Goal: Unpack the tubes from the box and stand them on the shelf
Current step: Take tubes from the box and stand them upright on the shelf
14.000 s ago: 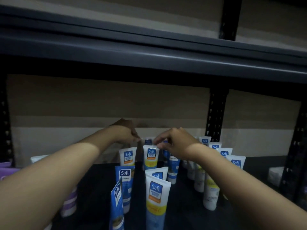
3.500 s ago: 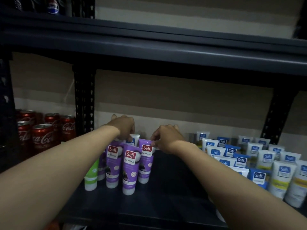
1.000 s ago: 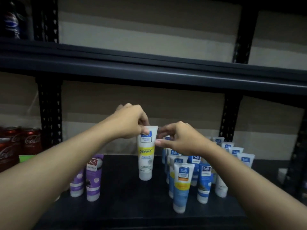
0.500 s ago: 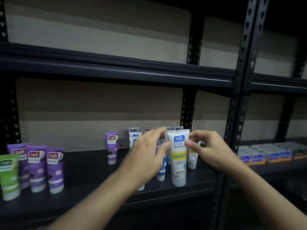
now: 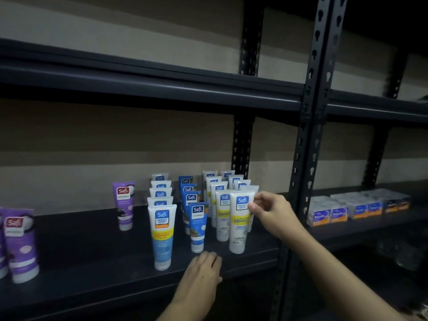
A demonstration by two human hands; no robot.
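Tube (image 5: 239, 224) now stands on shelf (image 5: 92, 258); left hand (image 5: 203, 272) has withdrawn.

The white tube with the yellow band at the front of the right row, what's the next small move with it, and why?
Probably let go. The white tube stands upright on the shelf, lined up ahead of its row, with the right hand pinching only its top edge. The left hand is empty, low by the shelf's front edge.
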